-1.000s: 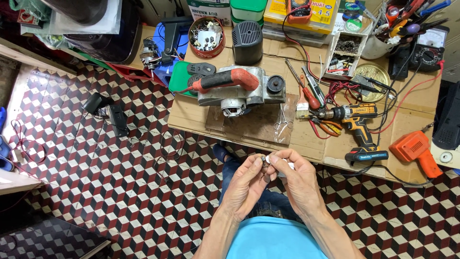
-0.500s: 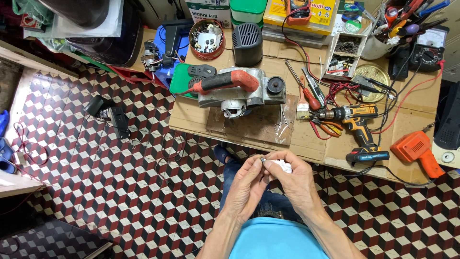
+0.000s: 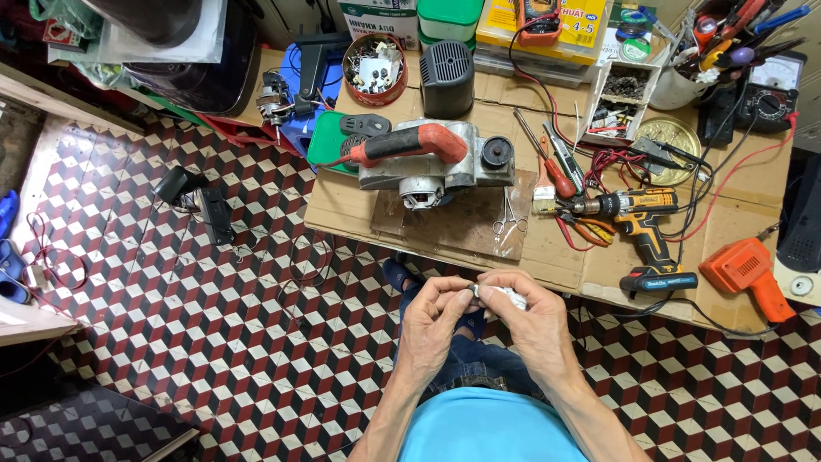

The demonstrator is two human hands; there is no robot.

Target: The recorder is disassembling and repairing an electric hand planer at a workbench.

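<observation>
A small white cloth [image 3: 511, 297] is pinched between left hand [image 3: 434, 329] and right hand [image 3: 532, 323], both grips closed, just off the bench [image 3: 564, 257] front edge.

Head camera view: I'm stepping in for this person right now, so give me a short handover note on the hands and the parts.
Left hand and right hand: together over the lap, fingertips pinching a small metal part and a white rag.
Bench: the electric planer lies on the cardboard-covered table, its black cover set apart behind it; cordless drill to the right.
Done: cover off.
Left: part not back on the planer.
</observation>
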